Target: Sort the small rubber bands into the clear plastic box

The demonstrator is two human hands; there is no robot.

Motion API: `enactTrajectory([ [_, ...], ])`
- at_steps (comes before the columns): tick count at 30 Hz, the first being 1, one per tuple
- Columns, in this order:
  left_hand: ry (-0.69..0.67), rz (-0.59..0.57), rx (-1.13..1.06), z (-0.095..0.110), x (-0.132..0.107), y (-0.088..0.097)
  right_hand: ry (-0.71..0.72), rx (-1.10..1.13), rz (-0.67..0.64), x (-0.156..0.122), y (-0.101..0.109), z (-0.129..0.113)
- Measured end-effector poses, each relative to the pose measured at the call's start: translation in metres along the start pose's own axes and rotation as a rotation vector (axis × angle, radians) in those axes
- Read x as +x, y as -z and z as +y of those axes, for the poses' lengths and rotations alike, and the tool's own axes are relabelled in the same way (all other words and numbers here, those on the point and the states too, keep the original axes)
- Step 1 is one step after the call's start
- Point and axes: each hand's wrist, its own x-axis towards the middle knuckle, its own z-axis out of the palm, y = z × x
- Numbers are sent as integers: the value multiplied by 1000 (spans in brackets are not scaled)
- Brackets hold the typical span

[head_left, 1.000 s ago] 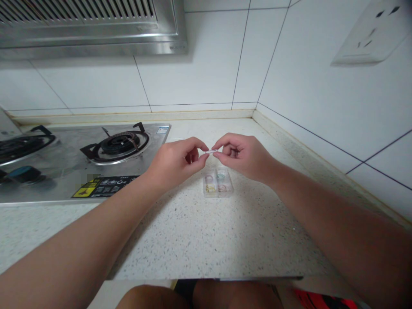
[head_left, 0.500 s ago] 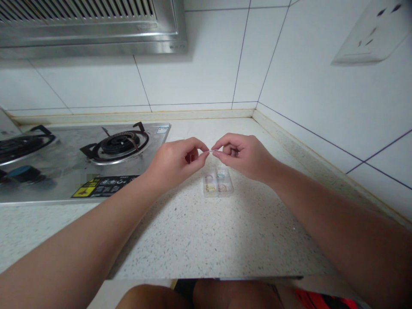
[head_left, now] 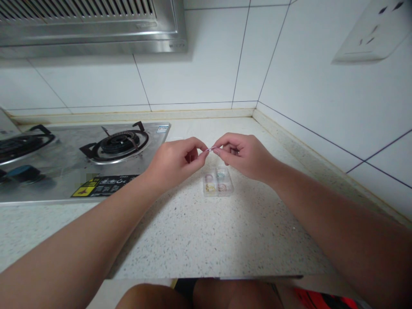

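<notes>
My left hand (head_left: 182,159) and my right hand (head_left: 243,152) meet above the counter, each pinching thumb to forefinger. Between the fingertips runs a thin, pale pink band (head_left: 211,149), gripped at its left end by one hand and at its right end by the other. It is too small to make out in detail. Just below and nearer to me lies a clear plastic box (head_left: 218,196) with compartments. Small coloured loops show inside it: yellow loops (head_left: 210,188), pinkish loops (head_left: 222,188), a green loop (head_left: 220,175) and a pink one.
A speckled stone counter (head_left: 199,240) spreads under my arms. On the left is a steel gas hob (head_left: 64,171) with a black burner (head_left: 119,143). A range hood (head_left: 96,45) hangs above it. White tiled walls form a corner, with a socket plate (head_left: 370,40) at right.
My fingertips have shifted slightly and a bit more of the pink band shows between them. The box has stayed in place.
</notes>
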Motion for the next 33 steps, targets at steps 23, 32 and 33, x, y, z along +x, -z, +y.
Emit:
enactTrajectory([
  [23, 142, 0, -35, -15, 1, -4, -96, -240, -172, 1, 2, 3],
  [32, 155, -41, -31, -16, 2, -5, -99, -447, -395, 1, 2, -1],
  [33, 154, -44, -30, -16, 2, -6, -100, -450, -411, 1, 2, -2],
])
